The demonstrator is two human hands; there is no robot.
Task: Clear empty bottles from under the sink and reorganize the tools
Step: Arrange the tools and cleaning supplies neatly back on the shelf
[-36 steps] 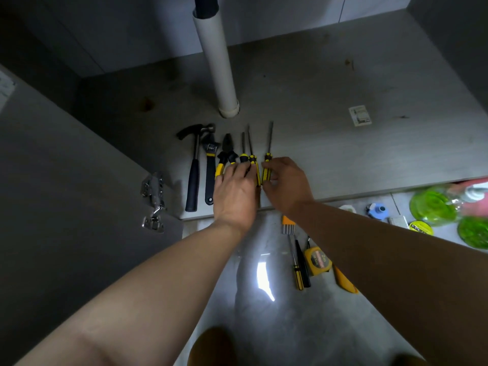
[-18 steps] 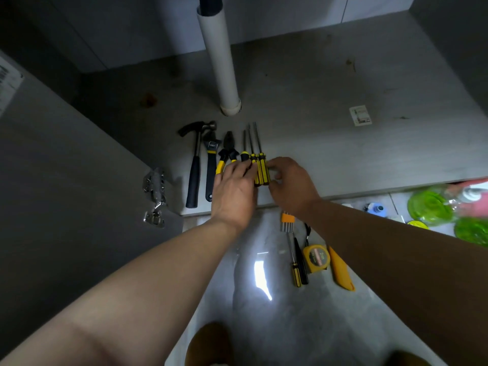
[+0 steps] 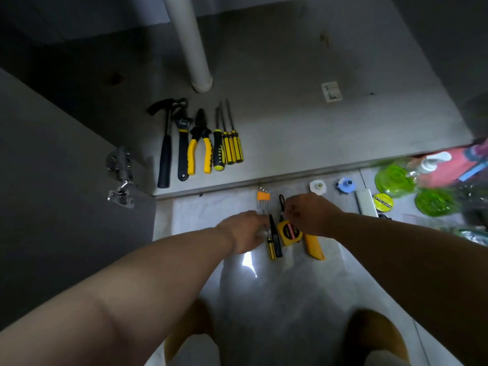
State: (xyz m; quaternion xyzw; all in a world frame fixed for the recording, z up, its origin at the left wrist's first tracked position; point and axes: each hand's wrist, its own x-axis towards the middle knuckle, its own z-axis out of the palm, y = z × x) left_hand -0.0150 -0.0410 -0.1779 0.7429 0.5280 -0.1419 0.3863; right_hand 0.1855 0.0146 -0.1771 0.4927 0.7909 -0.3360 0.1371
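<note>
On the cabinet floor (image 3: 290, 133) a hammer (image 3: 165, 146), a wrench (image 3: 182, 149), yellow pliers (image 3: 200, 147) and three screwdrivers (image 3: 228, 145) lie side by side. Loose on the tiles in front are an orange hex key set (image 3: 263, 197), a thin black and yellow pair of small drivers (image 3: 274, 244), a yellow tape measure (image 3: 289, 232) and a yellow utility knife (image 3: 313, 248). My left hand (image 3: 244, 231) reaches in from the left, fingertips at the small drivers. My right hand (image 3: 309, 213) hovers over the tape measure with fingers curled beside its strap; its grip is hidden.
A white drain pipe (image 3: 190, 43) comes down at the back. The open cabinet door (image 3: 66, 180) with its hinge (image 3: 120, 175) stands at left. Green bottles (image 3: 393, 178), a pump bottle (image 3: 433, 159), caps (image 3: 318, 187) and a yellow tape roll (image 3: 383, 202) crowd the tiles at right.
Both hands have left the screwdrivers, which now lie tight together in the row, and have drawn back to the small tools on the tiles.
</note>
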